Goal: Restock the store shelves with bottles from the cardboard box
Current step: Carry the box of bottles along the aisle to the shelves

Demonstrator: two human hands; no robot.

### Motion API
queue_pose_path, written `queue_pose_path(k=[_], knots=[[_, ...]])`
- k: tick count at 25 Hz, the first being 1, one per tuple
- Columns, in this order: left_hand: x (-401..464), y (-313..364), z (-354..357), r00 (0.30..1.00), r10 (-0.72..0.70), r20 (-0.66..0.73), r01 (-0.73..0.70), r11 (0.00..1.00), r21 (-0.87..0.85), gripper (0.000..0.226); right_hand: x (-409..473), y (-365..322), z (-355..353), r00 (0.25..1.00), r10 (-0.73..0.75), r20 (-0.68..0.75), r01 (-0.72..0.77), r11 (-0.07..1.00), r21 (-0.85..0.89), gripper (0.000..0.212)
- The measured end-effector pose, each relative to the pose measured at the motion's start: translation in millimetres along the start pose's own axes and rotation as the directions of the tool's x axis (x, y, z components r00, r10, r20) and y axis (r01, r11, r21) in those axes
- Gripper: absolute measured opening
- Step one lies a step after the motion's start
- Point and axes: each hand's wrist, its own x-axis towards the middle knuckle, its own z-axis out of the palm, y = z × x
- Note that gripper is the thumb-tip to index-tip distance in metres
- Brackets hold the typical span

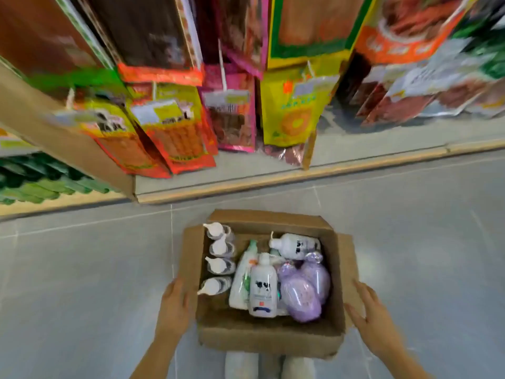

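Observation:
An open cardboard box (269, 341) is in front of me, low over the grey floor and covering the front of my shoes. Inside, several white pump bottles (220, 265) stand in a row along the left wall. A white bottle with a cow print (263, 289) and a slim white and green bottle (243, 274) lie in the middle. Purple bottles (303, 291) lie at the right, and another white bottle (296, 245) lies at the back. My left hand (175, 305) presses on the box's left side. My right hand (374, 321) holds the right flap, fingers spread.
A store shelf unit stands ahead, with its pale bottom shelf (355, 149) and wooden front edge (273, 181) just beyond the box. Bright snack packets (175, 132) hang and lean above it. Green packs (32, 181) fill the lower left shelf. My shoes (241, 365) show below the box.

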Motion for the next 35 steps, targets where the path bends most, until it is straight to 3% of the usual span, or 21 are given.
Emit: queue_pose_path(k=[3,9,13,19,27,30,35], knots=[[46,-17,34,0.999,0.053,-0.001,-0.053,0.997,-0.047,0.055,41,16,35,0.999,-0.001,-0.053,-0.001,0.999,-0.033,0.066],[87,-38,31,0.959,0.199,0.200,-0.171,0.974,-0.150,0.068,69,24,70,0.999,-0.013,-0.047,0.016,0.998,0.069,0.090],[93,-45,31,0.935,0.232,0.268,-0.227,0.973,-0.052,0.076,71,22,70,0.993,-0.085,-0.081,0.091,0.993,0.071,0.094],[87,-42,42,0.949,0.258,0.182,-0.277,0.957,0.083,0.076,76,20,68,0.989,-0.081,-0.123,0.082,0.997,0.008,0.107],[80,-46,-2,0.985,0.111,0.130,-0.130,0.981,0.147,0.076,69,-29,36,0.989,-0.135,-0.058,0.125,0.979,-0.158,0.109],[54,-58,-35,0.993,0.061,0.105,-0.075,0.988,0.131,0.076,55,-65,28,0.987,-0.160,0.004,0.157,0.963,-0.219,0.097],[-8,-87,-112,0.999,-0.035,0.037,0.031,0.995,0.095,0.076,23,-142,19,0.958,-0.274,0.086,0.287,0.924,-0.251,0.105]])
